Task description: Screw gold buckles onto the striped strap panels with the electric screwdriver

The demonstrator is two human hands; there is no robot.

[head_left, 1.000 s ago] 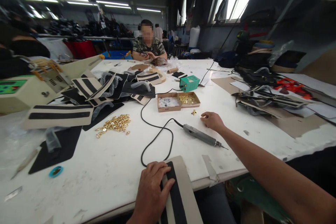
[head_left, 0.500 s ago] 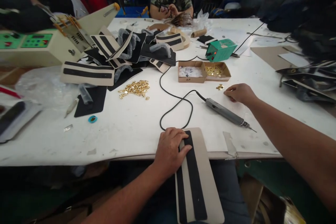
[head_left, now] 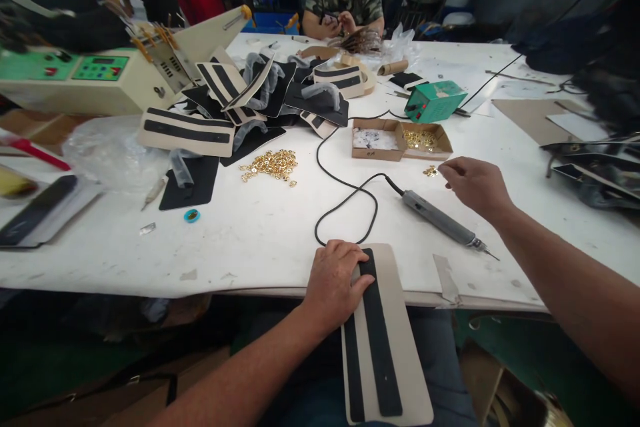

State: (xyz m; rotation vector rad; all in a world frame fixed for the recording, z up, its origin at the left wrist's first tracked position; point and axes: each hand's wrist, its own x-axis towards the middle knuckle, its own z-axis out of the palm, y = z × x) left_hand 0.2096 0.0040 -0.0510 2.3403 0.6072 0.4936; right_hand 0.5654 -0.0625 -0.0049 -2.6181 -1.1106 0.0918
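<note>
My left hand (head_left: 336, 282) lies flat, fingers spread, on a beige panel with two black stripes (head_left: 380, 340) that hangs over the near table edge. My right hand (head_left: 475, 183) hovers with curled fingers above the white table (head_left: 260, 240), next to a few small gold fittings (head_left: 430, 171). Whether those fingers hold a fitting is hidden. A grey pen-shaped power tool (head_left: 440, 221) with a black cord (head_left: 345, 193) lies just below that hand.
Two cardboard trays (head_left: 400, 141) hold white and gold parts. A green box (head_left: 434, 100), a heap of gold fittings (head_left: 270, 165), striped panels (head_left: 187, 131) and a beige machine (head_left: 90, 80) lie further back. A person in camouflage (head_left: 344, 0) works at the far side.
The view tilted down and shifted, showing more of the near edge. My right hand lifted slightly off the table beside the gold fittings. My left hand stayed on the striped panel.
</note>
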